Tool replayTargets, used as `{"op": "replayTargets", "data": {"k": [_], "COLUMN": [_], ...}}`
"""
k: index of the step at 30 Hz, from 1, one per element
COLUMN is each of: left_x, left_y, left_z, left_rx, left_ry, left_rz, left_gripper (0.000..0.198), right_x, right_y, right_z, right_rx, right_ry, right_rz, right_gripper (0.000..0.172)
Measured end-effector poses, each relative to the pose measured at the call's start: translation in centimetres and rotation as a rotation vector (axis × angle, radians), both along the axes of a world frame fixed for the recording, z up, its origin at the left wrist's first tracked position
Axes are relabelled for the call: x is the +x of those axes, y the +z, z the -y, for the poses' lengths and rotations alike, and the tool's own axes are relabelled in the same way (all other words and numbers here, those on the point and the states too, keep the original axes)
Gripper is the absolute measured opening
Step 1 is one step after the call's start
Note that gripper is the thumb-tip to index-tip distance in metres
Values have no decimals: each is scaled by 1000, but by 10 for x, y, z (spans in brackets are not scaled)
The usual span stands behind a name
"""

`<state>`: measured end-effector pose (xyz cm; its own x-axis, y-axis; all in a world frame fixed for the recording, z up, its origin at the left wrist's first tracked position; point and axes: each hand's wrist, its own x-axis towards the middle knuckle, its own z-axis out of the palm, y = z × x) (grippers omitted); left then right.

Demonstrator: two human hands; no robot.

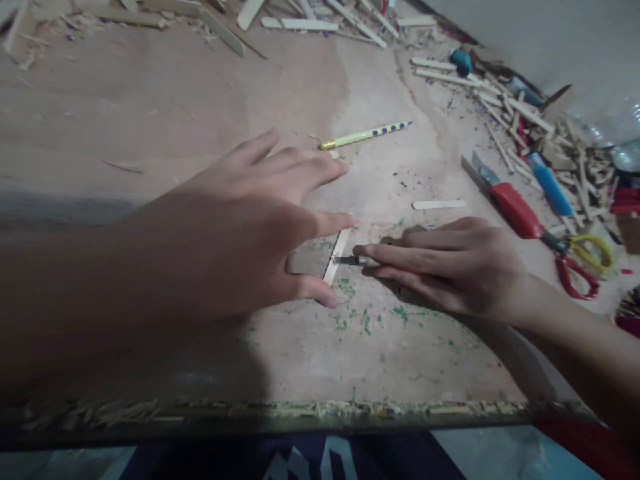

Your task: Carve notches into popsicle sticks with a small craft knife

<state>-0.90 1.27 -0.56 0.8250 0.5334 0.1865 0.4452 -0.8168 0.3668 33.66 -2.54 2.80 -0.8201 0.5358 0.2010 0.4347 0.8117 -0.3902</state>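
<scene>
My left hand [240,227] lies spread over the wooden board [175,107], its index fingertip and thumb pinning a flat wooden craft stick [337,255] at both ends. My right hand [450,263] is closed around a thin craft knife [350,261]. The knife's tip touches the middle of the stick from the right. Most of the knife's handle is hidden inside the fingers.
A yellow dotted pencil [365,135] lies beyond the hands. A loose stick [439,204], a red utility knife [510,203], a blue cutter [549,183] and red-and-yellow scissors [583,263] lie to the right. Stick scraps [530,127] pile along the far and right edges.
</scene>
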Motion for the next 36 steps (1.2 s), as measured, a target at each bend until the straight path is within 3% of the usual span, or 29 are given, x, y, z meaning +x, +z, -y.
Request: {"op": "replayTargets", "data": {"k": [5, 10, 19, 26, 36], "left_x": [1, 0, 2, 1, -2], "left_y": [2, -2, 8, 5, -5], "left_z": [3, 3, 0, 0, -3], "left_rx": [14, 50, -25, 40, -18], "left_ry": [12, 11, -11, -26, 10], "left_rz": [18, 39, 3, 10, 4], "left_gripper": [76, 75, 87, 89, 93], "right_x": [2, -4, -3, 0, 5], "right_y": [-7, -7, 5, 0, -12], "right_z": [3, 3, 1, -4, -5], "right_rx": [90, 42, -83, -115, 80], "right_ry": [9, -29, -99, -9, 67], "right_rz": [4, -24, -74, -81, -40], "right_gripper": [22, 25, 21, 23, 25]}}
